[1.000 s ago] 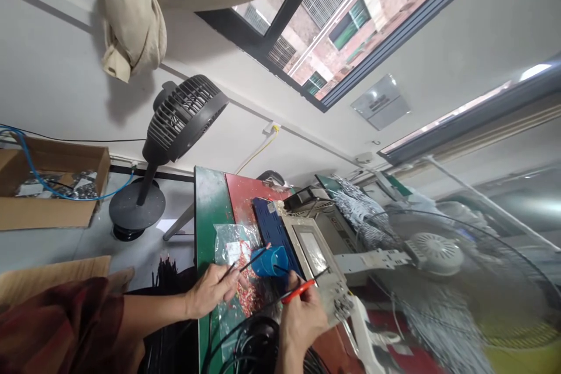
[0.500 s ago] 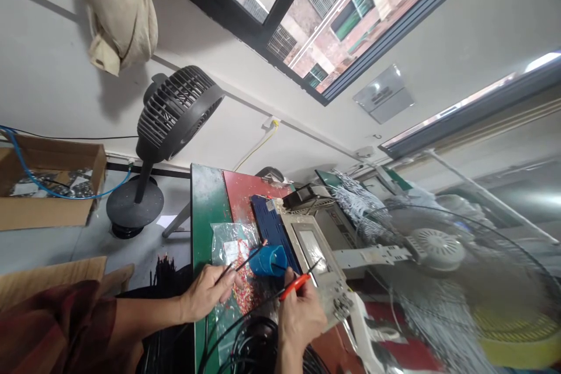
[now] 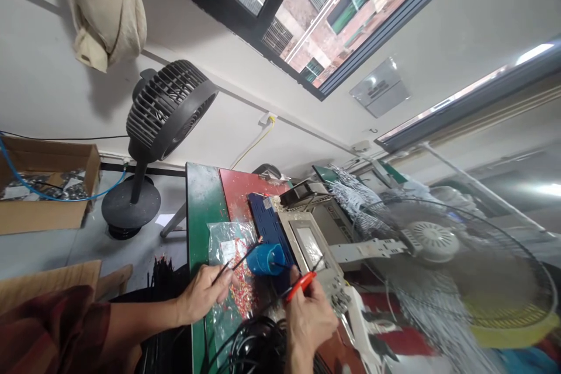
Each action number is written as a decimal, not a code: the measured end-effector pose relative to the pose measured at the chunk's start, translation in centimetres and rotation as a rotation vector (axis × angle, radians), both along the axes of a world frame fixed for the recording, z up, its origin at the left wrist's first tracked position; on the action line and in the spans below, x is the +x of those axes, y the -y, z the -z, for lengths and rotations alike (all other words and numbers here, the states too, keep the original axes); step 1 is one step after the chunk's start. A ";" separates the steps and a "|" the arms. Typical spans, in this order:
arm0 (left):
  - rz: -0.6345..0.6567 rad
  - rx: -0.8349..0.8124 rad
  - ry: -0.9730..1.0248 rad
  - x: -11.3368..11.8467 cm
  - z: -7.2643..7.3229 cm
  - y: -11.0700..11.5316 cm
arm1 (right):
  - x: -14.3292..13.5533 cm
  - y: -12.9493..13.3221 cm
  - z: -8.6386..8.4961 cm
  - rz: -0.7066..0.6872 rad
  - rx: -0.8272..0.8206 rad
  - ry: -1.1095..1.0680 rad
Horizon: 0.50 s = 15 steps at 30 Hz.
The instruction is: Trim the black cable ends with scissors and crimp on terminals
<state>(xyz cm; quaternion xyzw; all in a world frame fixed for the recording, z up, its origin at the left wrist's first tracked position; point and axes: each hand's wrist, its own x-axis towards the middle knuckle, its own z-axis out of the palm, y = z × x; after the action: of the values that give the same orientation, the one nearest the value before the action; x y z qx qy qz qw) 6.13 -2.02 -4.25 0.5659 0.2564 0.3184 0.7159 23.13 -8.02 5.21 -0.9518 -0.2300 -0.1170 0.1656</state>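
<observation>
My left hand [image 3: 205, 295] is closed in a pinch on a thin black cable [image 3: 243, 258], whose far end shows reddish strands near the blue cup [image 3: 258, 261]. A tool with red handles [image 3: 301, 286], its jaws hard to make out, is gripped in my right hand [image 3: 310, 318], to the right of the cup. Dark thin pieces stick out near the right fingers; I cannot tell whether they are cable or tool. Beneath the hands lies a clear plastic bag [image 3: 217, 239] strewn with red and white scraps [image 3: 244, 298]. A coil of black cable [image 3: 252, 342] rests between my wrists.
Behind the cup stands a blue and beige machine [image 3: 287, 219] on the green table [image 3: 197, 204]. A large caged fan [image 3: 432, 239] fills the right side. A dark fan [image 3: 169, 108] stands at the left, near a cardboard box [image 3: 48, 213].
My right hand has moved right with the red-handled tool, farther from my left hand. My left hand keeps its pinch on the cable. The whole view has shifted slightly.
</observation>
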 end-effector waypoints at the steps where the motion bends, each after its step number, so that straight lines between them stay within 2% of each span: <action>1: -0.001 -0.004 -0.002 0.0 0.0 0.0 | 0.5 0.2 -0.8 -0.016 0.031 0.013; 5: 0.015 -0.017 -0.006 -0.1 -0.1 0.0 | 3.1 0.7 -4.6 -0.040 0.180 0.105; 8: 0.019 -0.038 -0.017 -0.1 -0.1 0.1 | 5.5 0.4 -6.5 -0.013 0.211 0.111; 12: 0.019 -0.071 -0.023 -0.1 0.0 0.1 | 8.0 -0.9 -7.0 0.016 0.118 0.117; 15: 0.017 -0.067 -0.031 0.0 0.1 0.2 | 8.6 -2.3 -6.9 0.059 -0.002 0.086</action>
<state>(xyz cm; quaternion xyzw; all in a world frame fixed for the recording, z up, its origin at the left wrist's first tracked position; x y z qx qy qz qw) 6.12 -2.19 -4.38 0.5488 0.2730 0.2948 0.7331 31.71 -5.77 12.08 -0.9525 -0.2087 -0.1625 0.1511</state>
